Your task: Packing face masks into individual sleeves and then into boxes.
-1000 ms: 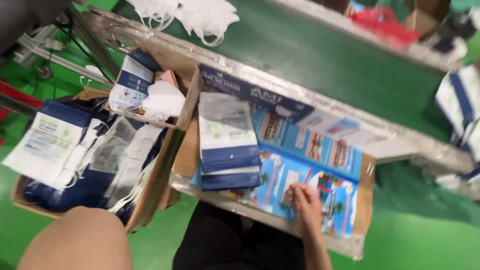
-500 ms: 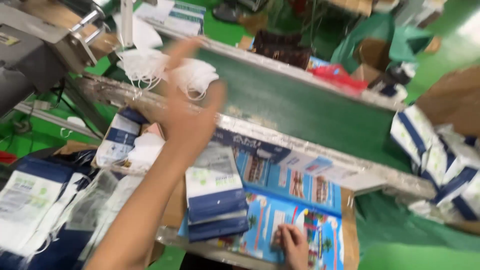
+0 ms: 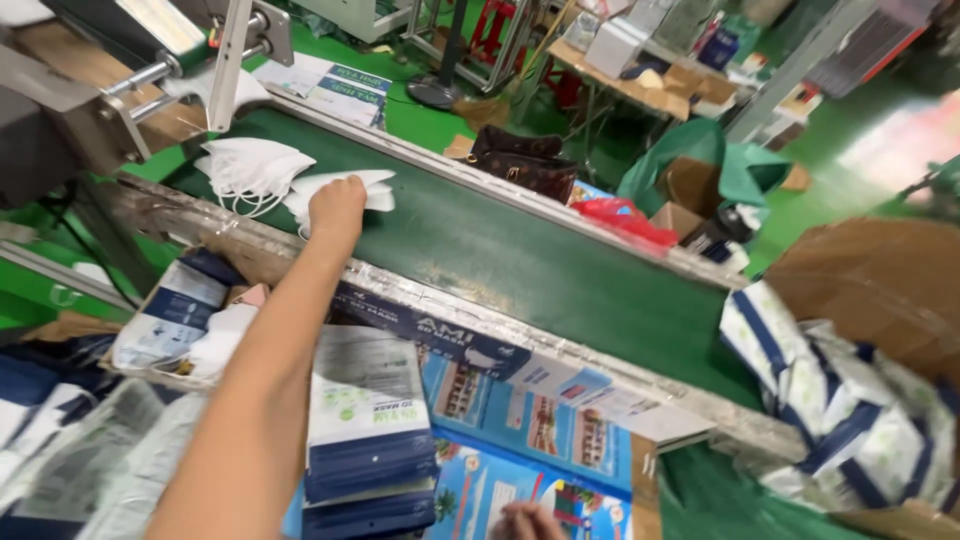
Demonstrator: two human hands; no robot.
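Note:
My left hand [image 3: 335, 205] reaches far forward onto the green conveyor belt [image 3: 520, 260] and closes on a small bunch of white face masks [image 3: 372, 190]. A looser pile of white masks [image 3: 250, 165] lies just left of it on the belt. My right hand [image 3: 525, 522] shows only at the bottom edge. It rests with fingers apart on the blue printed sheet [image 3: 540, 430] lining a cardboard box. A stack of blue and white mask packets [image 3: 365, 420] stands in that box beside my left forearm.
A metal machine frame [image 3: 120, 90] stands at the belt's left end. Cardboard boxes of packets [image 3: 170, 320] sit at lower left, and blue and white bags [image 3: 850, 420] are heaped at right. A brown handbag [image 3: 525, 165] and a green bag [image 3: 720, 165] lie beyond the belt.
My left arm rose from low on the left, stretched out over the belt and closed on the masks. The view tilted up toward the conveyor. My right hand stayed on the blue sheet.

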